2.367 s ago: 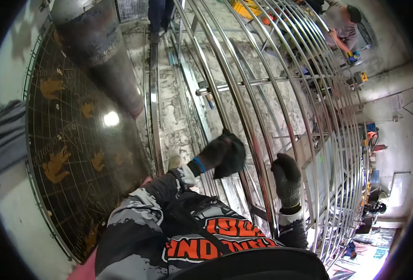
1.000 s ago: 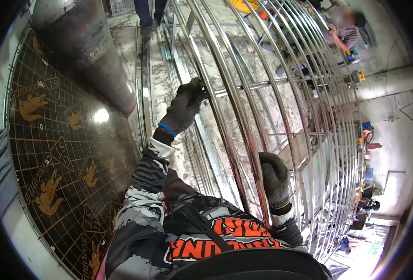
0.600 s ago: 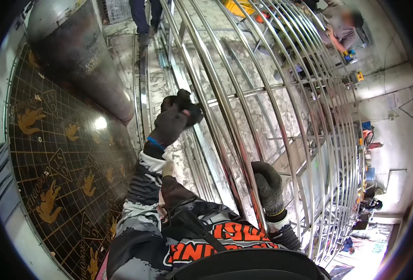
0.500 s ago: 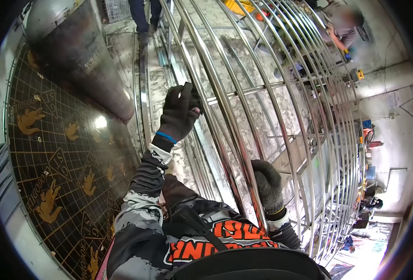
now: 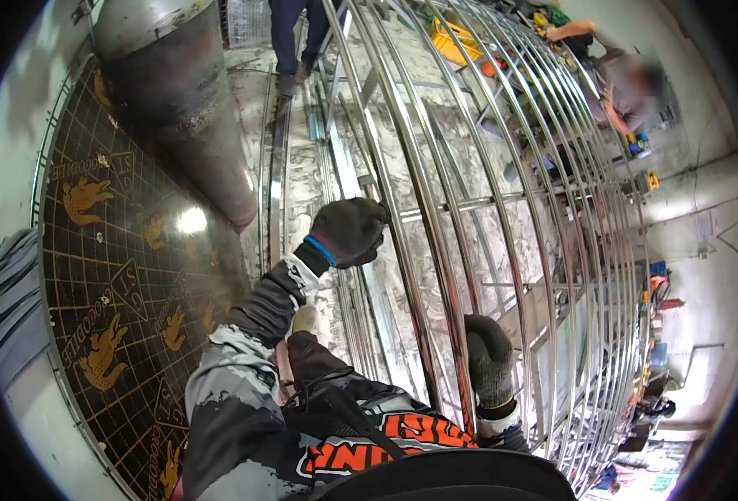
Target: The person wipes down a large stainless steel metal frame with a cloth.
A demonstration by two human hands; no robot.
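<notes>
My left hand (image 5: 348, 234), in a dark glove with a blue band at the wrist, is closed in a fist beside the leftmost upright tube of a shiny metal grille (image 5: 426, 200). A small greyish piece (image 5: 367, 180) shows just above the fist. Whether it is part of something held, I cannot make out. Lower down, my right hand (image 5: 491, 359), in a dark knitted glove, has its fingers curled at a polished tube near my body. The tube partly hides its fingertips.
A large worn metal cylinder (image 5: 169, 92) stands left, by a black board (image 5: 118, 275) with crocodile prints. Long metal profiles (image 5: 279, 159) lie on the floor. Past the grille are a yellow crate (image 5: 454, 42) and a co-worker (image 5: 628, 92). Another person's legs (image 5: 290, 42) stand ahead.
My left hand has turned over and come lower along the tube, its fingers now curled into a fist. My right hand stays at its tube. The view has shifted slightly.
</notes>
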